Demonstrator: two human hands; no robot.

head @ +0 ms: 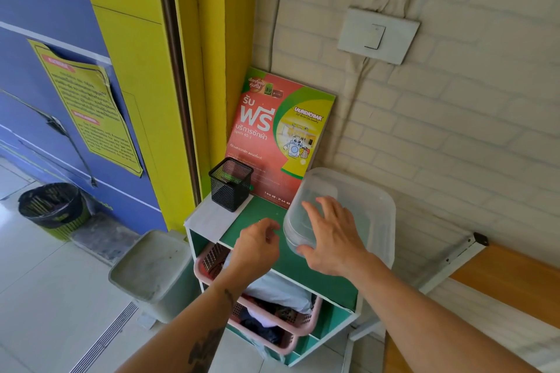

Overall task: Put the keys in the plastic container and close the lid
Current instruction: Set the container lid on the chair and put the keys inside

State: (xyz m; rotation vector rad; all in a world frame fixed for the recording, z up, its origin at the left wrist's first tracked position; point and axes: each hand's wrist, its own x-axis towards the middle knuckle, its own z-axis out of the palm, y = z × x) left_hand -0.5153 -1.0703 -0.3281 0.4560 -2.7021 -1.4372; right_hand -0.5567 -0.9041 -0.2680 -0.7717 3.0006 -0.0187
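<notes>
A clear plastic container (372,209) with its lid on stands at the right end of the green shelf top (257,209). My right hand (333,236) lies over its near left corner, fingers spread on the lid and thumb against the front wall. Just left of the container, my left hand (257,248) hovers over the shelf top with its fingers curled downward. No keys show in the head view, and the curled fingers hide whatever may be under or inside that hand.
A black mesh pen holder (231,183) stands at the shelf's back left, with a red-green poster (278,130) leaning on the wall behind. Pink baskets (291,327) of clothes fill the shelves below. A grey bin (151,269) stands left, a wooden bench (515,275) right.
</notes>
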